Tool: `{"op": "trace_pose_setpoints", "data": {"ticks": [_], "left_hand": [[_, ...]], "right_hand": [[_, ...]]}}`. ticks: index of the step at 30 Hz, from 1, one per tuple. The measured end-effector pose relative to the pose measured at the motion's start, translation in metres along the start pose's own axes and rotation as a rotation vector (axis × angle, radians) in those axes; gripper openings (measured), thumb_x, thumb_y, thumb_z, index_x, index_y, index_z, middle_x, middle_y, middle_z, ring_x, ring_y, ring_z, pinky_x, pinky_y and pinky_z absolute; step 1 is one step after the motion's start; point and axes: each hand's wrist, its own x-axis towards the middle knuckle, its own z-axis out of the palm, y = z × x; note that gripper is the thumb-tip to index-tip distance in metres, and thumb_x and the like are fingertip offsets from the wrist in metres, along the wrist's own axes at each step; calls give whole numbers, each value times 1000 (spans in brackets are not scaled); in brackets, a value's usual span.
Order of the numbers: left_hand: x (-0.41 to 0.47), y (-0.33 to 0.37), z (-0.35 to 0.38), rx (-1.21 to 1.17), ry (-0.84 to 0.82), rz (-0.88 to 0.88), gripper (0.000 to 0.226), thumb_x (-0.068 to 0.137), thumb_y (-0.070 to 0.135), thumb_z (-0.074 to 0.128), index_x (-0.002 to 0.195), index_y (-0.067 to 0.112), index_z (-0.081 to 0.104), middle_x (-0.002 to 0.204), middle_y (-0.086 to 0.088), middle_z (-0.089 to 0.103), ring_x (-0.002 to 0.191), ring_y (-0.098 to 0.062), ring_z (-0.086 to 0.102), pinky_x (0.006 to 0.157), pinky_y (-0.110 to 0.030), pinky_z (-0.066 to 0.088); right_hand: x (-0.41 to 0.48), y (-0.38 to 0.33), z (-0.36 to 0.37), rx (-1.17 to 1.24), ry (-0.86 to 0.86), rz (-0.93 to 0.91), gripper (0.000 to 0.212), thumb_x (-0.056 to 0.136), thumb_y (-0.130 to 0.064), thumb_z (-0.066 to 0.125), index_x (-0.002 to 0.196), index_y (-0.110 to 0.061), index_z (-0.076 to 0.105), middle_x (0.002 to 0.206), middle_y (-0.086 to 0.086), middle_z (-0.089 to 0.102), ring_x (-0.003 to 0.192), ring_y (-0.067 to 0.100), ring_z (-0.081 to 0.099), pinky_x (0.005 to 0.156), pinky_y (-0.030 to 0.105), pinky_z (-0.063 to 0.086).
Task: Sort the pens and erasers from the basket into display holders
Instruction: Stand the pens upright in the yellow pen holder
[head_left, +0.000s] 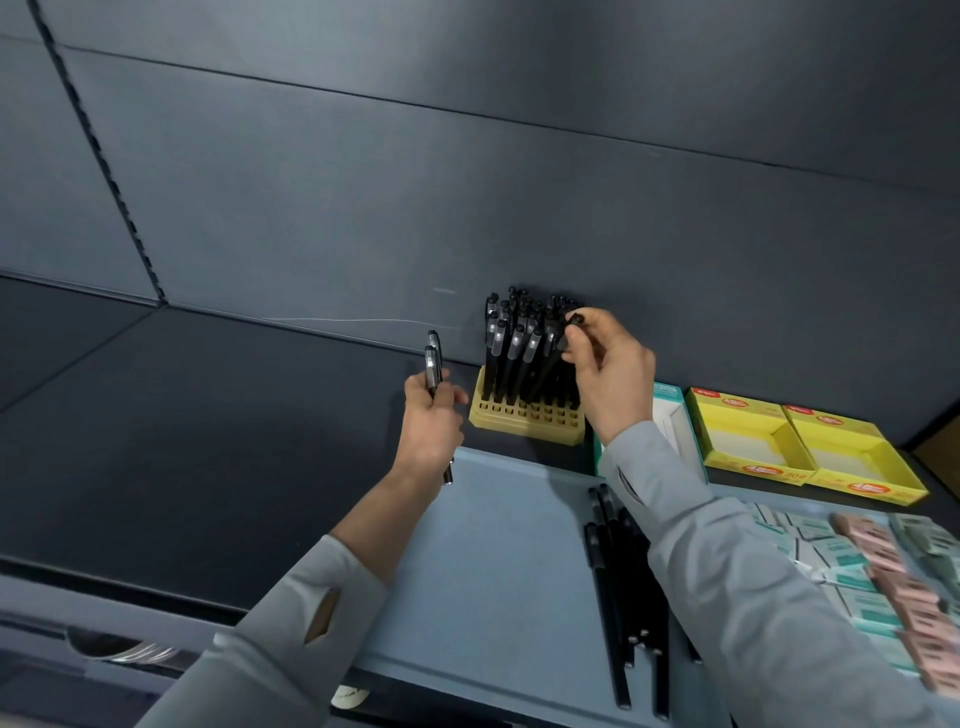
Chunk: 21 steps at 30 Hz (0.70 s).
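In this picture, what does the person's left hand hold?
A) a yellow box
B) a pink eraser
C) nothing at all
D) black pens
D: the left hand grips black pens that point upward, just left of the yellow holder, while the right hand pinches the top of another pen at that holder.

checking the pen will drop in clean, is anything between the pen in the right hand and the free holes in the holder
Nothing visible blocks it. The right hand pinches the pen at the right side of the holder; the standing pens crowd the back rows close beside it, but the front rows of holes lie open.
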Motion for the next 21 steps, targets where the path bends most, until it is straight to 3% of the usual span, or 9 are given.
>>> {"op": "trace_pose_setpoints", "data": {"ticks": [6,12,17,21], "left_hand": [[-3,-1,-1,19,-30,93,20,103,12,37,107,17,56,83,5,55,59,-5,41,56,-19,42],[-1,-6,2,23,-22,110,17,99,15,51,107,13,67,82,4,62,79,-5,61,87,-24,53],[-6,-4,11,-13,-50,128,13,96,12,58,98,15,69,84,-1,68,79,-5,64,85,-22,54],[-12,0,16,-59,-118,126,13,95,11,59,101,13,70,84,-2,69,80,-6,65,83,-21,54]], "right_hand": [[0,4,8,-73,-54,-12,15,96,-23,56,107,-19,65,86,-3,73,77,16,72,81,45,56],[-3,7,11,-138,-81,-18,10,93,-28,60,99,-22,66,79,-5,73,75,24,70,80,47,54],[-2,6,11,-139,-91,7,13,91,-35,60,91,-23,64,75,-1,72,72,29,68,77,45,54],[-8,-4,3,-95,15,7,22,89,-41,64,92,-20,64,78,-7,68,71,15,64,73,39,54]]}}
